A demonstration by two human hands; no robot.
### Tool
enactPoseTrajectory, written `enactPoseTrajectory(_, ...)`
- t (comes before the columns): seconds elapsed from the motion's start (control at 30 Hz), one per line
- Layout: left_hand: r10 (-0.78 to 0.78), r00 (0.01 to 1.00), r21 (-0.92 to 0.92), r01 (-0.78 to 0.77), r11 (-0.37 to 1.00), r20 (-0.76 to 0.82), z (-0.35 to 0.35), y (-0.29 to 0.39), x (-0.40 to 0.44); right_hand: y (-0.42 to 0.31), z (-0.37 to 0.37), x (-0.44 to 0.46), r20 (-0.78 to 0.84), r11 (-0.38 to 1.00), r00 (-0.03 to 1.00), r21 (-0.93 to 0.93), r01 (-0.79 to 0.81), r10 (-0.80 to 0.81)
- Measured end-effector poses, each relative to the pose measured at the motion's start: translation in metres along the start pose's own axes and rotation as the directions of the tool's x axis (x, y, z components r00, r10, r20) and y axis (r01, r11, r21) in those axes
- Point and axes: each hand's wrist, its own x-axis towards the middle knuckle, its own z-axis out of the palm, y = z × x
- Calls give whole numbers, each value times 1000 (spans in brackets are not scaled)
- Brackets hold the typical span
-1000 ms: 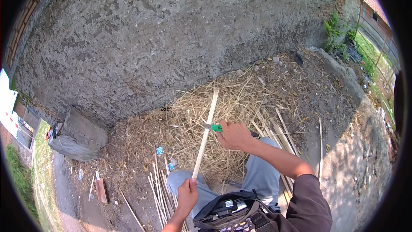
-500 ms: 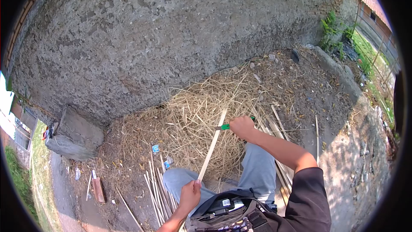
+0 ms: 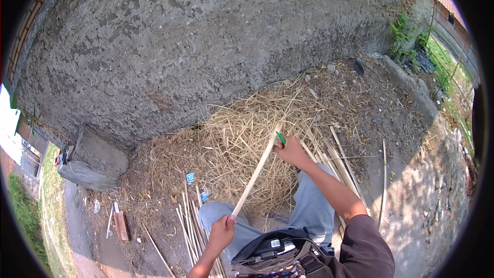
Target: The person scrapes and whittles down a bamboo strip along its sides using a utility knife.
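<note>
Straw (image 3: 226, 134) lies before us.
Our left hand (image 3: 221, 234), close in, pinches a strip (image 3: 256, 175); our right hand (image 3: 292, 152), farther out, grips a green tool (image 3: 280, 138).

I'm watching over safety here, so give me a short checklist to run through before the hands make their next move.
1. Left hand grips the pale strip near its lower end: ok.
2. Right hand holds the green tool: ok.
3. Left hand apart from the tool: ok, the tool is near the strip's far end.
4. Tool's cutting edge in plain sight: not ok, only green shows clearly.
5. Strip off the left knee: cannot tell, they show side by side.
6. Ground below free of loose bits: not ok, straw-like shavings are heaped there.
</note>
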Motion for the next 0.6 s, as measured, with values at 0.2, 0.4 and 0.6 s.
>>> enactPoseTrajectory(0.2,-224,929,-384,330,862,295,-23,-10,18,8,21,-9,-14,845,999,533,-33,47)
enactPoseTrajectory(0.4,-262,711,-462,647,606,652,-28,0,31,1,18,-21,231,684,972,700,-205,55)
enactPoseTrajectory(0.6,-248,696,-446,650,615,673,-12,-4,39,7,11,-20,270,576,963,789,-213,-14)
